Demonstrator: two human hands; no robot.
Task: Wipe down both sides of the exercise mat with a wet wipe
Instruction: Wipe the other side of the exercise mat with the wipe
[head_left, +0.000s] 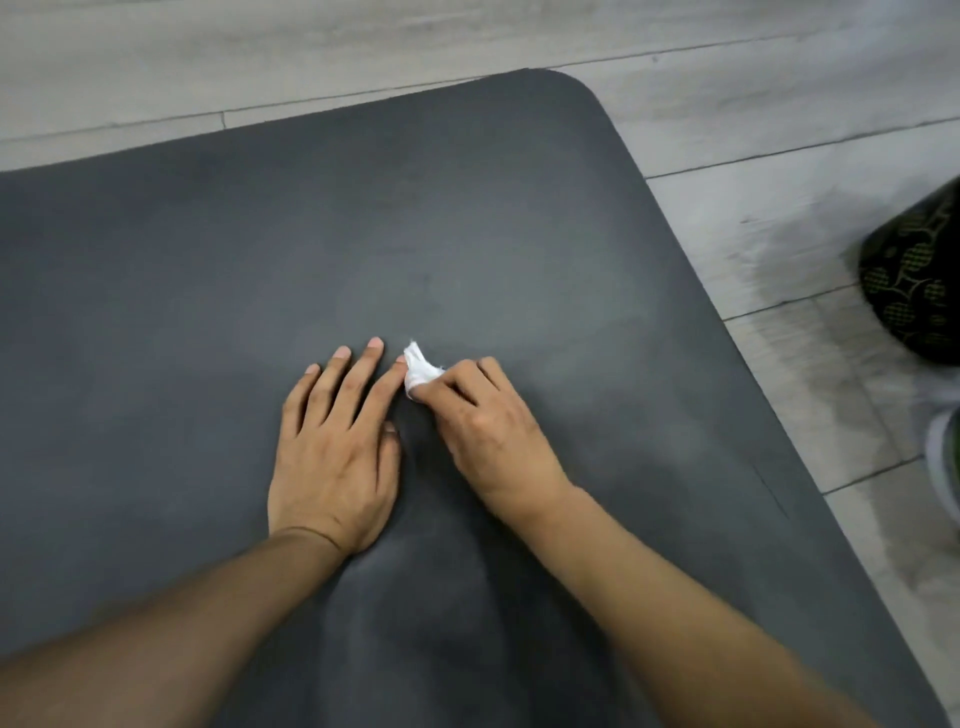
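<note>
floor (363, 47): pale wood-look planks | shoe (917, 280): dark, patterned, right edge

left hand (332, 457) flat on mat (208, 270) | right hand (488, 426) pinching wipe (418, 371)

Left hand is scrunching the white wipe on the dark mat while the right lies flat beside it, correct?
Hands swapped. In the head view the right hand pinches the wipe on the mat; the left hand lies flat beside it.

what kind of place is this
Probably a room at home or a small workout space: a dark exercise mat lies on a pale wood-look plank floor, with a patterned dark object at the right edge.
</note>
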